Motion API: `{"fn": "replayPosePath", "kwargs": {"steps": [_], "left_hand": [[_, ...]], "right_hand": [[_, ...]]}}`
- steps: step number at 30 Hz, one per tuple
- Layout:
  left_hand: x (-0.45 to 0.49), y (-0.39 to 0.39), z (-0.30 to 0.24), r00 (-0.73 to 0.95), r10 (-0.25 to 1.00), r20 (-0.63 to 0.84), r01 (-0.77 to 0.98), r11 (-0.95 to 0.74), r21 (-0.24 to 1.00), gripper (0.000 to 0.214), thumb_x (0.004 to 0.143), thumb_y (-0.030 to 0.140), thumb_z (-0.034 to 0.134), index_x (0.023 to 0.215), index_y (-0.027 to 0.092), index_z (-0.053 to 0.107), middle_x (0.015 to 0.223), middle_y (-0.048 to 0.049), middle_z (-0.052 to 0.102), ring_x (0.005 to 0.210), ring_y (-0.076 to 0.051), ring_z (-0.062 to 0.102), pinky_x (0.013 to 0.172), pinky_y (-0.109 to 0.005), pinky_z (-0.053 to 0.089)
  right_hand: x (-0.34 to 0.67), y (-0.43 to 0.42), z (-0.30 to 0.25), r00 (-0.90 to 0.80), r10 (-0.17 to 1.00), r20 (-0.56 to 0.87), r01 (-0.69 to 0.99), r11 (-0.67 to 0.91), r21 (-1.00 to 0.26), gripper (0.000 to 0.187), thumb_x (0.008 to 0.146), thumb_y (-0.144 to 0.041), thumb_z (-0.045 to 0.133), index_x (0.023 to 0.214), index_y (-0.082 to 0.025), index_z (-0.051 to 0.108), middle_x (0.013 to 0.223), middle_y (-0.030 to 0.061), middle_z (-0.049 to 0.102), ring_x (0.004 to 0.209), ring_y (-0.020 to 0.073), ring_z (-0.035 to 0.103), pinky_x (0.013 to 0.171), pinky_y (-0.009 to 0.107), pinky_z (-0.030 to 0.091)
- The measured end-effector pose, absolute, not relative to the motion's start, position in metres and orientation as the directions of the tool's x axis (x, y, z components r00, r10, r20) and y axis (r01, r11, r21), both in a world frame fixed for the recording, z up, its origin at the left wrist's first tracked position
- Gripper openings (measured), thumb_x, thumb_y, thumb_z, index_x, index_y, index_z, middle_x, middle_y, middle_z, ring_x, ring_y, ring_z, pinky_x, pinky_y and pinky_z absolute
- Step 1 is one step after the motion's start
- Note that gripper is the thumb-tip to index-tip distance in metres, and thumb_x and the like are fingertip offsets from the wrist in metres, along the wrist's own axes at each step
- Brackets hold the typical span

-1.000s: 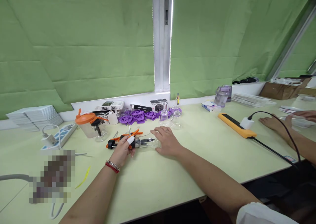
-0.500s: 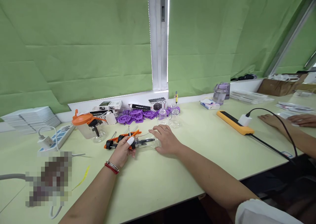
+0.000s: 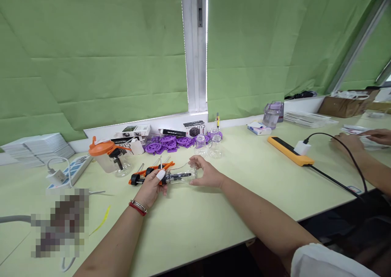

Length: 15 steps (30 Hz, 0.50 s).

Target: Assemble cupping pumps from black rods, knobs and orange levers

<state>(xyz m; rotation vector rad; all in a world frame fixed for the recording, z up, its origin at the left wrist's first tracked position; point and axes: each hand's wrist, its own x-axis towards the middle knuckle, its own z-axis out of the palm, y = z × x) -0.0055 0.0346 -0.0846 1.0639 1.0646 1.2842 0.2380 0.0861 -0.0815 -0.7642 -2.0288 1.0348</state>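
Note:
A small clear bottle point(image 3: 182, 175) lies on its side on the pale green table point(image 3: 195, 224), held between both hands. My right hand point(image 3: 205, 173) grips the bottle's base end, fingers curled around it. My left hand point(image 3: 152, 185), with a white cap on one fingertip, is closed on the neck end, where a black pump part goes into the bottle. Just behind my left hand lie orange-and-black pump pieces point(image 3: 149, 172). Two more clear bottles point(image 3: 209, 145) stand upright a little farther back.
An orange-lidded clear jar point(image 3: 106, 155) stands at the left, purple plastic parts point(image 3: 169, 142) and small boxes lie by the window sill. A white power strip point(image 3: 69, 169) is far left, an orange power strip point(image 3: 290, 150) with a black cable at right. Another person's hands point(image 3: 357, 140) work at far right.
My right hand has turned from lying flat over the bottle to gripping its base and lifting that end slightly. The other person's hands have moved farther back.

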Motion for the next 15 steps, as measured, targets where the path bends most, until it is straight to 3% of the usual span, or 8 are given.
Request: {"fn": "replayPosePath", "kwargs": {"steps": [9,15], "left_hand": [[-0.002,0.032,-0.082,0.008,1.0,-0.011,-0.186,0.012,0.982,0.037,0.07,0.044,0.072,0.087,0.016,0.055,0.063,0.0013,0.057,0.048,-0.012,0.053,0.038,-0.024,0.044],[0.003,0.031,-0.079,0.0,0.999,-0.035,-0.191,0.034,0.981,0.039,0.067,0.046,0.073,0.085,0.016,0.055,0.064,0.0005,0.057,0.048,-0.013,0.053,0.038,-0.026,0.046]], "right_hand": [[0.234,0.095,-0.09,-0.546,0.792,0.273,0.015,0.335,-0.942,0.057,0.072,-0.045,0.07,0.115,-0.022,0.042,0.119,0.0086,0.049,0.078,0.0105,0.055,0.074,0.03,0.046],[0.234,0.1,-0.093,-0.498,0.84,0.215,0.03,0.265,-0.964,0.056,0.075,-0.061,0.059,0.115,-0.023,0.05,0.113,0.0069,0.053,0.07,0.0108,0.056,0.061,0.027,0.045]]}}
